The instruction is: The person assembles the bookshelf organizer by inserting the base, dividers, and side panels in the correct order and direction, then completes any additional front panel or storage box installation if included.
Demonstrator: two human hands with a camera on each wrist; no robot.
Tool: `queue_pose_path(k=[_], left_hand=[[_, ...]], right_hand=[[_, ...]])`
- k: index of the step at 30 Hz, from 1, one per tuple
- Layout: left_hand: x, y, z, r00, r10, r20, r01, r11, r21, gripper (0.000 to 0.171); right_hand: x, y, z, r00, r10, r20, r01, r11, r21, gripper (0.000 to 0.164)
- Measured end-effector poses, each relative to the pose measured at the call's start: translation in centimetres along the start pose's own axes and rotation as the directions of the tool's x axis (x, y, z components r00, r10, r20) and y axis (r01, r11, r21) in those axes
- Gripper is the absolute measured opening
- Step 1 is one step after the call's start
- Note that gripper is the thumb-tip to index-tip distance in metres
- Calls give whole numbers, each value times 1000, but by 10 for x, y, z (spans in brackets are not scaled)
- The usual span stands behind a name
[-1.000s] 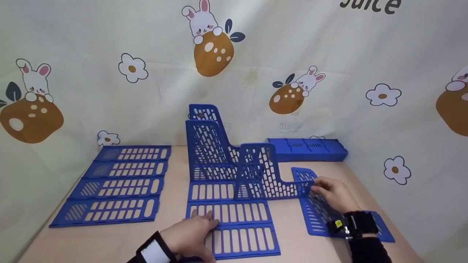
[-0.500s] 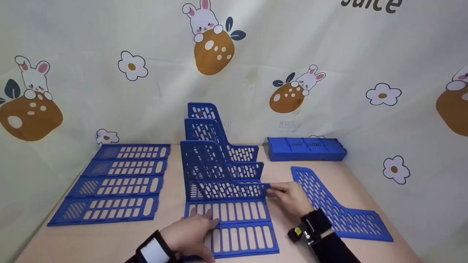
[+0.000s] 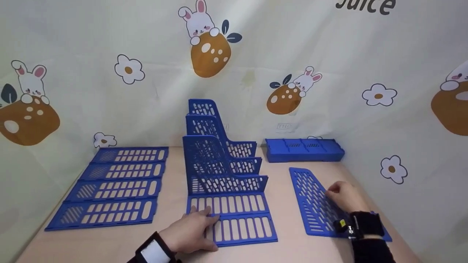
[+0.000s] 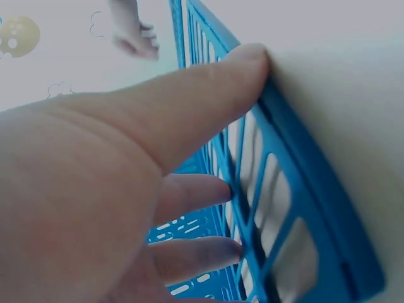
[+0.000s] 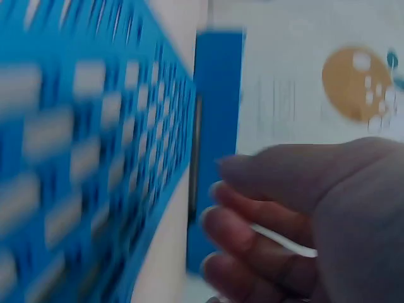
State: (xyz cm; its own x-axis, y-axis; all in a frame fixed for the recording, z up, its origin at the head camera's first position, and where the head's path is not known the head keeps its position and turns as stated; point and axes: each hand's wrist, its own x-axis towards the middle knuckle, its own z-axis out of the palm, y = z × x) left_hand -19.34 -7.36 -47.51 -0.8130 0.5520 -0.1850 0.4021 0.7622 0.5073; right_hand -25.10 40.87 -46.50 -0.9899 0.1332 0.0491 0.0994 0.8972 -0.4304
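My left hand (image 3: 190,230) rests on the flat blue slatted base (image 3: 245,214), fingers spread. The left wrist view shows its thumb (image 4: 208,95) on the base's edge and fingertips against the slats. Three perforated blue divider panels stand upright on the base in a row; the nearest divider (image 3: 223,176) is in front of the other two. My right hand (image 3: 345,199) is above another L-shaped divider panel (image 3: 305,202) lying flat on the right. In the right wrist view its fingers (image 5: 230,227) are loosely bent, apart from the panel, with nothing between them.
Several flat blue grid panels (image 3: 109,190) lie in a column at the left. A long blue boxy piece (image 3: 307,155) sits at the back right. Behind the table (image 3: 278,204) hangs a printed cloth (image 3: 248,91) with rabbits and flowers.
The right hand brought a divider panel leftward, stood it on the base in front of the other two, let go, and moved back right over the lying panel. The left hand stayed on the base.
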Motion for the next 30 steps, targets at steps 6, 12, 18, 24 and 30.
queue_pose_path(k=[6, 12, 18, 24, 30], left_hand=[[3, -2, 2, 1000, -14, -8, 14, 1000, -4, 73], [4, -5, 1, 1000, 9, -23, -9, 1000, 3, 73], [5, -9, -1, 1000, -6, 4, 6, 1000, -11, 74], [-1, -14, -15, 999, -44, 13, 44, 999, 3, 86], [-7, -12, -22, 999, -15, 31, 14, 1000, 17, 74]], right_hand=[[-2, 26, -12, 986, 104, 128, -100, 994, -40, 43], [-2, 19, -8, 990, 110, 86, -104, 992, -72, 36], [-5, 16, -6, 996, 80, 25, -77, 990, -117, 38], [-6, 15, -10, 998, 58, 20, -58, 998, -20, 49], [-5, -2, -11, 998, -57, -35, 63, 980, 189, 51]])
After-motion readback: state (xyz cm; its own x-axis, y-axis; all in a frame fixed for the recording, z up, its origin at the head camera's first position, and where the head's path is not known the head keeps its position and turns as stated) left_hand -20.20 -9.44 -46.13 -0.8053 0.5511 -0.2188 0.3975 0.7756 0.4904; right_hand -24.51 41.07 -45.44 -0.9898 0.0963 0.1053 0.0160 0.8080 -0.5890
